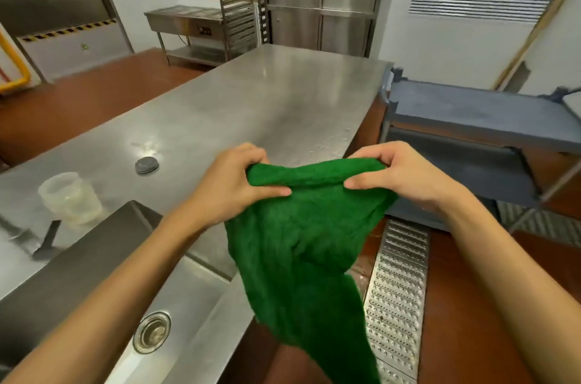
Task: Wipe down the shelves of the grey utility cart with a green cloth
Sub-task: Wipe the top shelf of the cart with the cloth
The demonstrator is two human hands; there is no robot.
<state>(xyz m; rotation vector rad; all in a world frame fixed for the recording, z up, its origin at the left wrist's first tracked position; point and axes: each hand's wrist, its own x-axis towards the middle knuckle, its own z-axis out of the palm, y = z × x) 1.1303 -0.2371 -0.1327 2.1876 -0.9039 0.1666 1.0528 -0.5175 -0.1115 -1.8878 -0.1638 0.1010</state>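
A green cloth [308, 245] hangs in front of me, spread between both hands above the corner of the steel counter. My left hand [234, 185] grips its upper left edge with curled fingers and thumb. My right hand [405, 176] pinches the upper right edge the same way. The rest of the cloth droops down toward the floor. The grey utility cart [471, 110] stands to the right, beyond my right hand, with its top shelf and a lower shelf in view. Neither hand touches the cart.
A long steel counter [251, 107] runs ahead on the left, with a sink [176, 295] at its near end and a clear plastic container [70, 198] beside it. A metal floor drain grate [399, 295] lies between counter and cart. Steel cabinets stand at the back.
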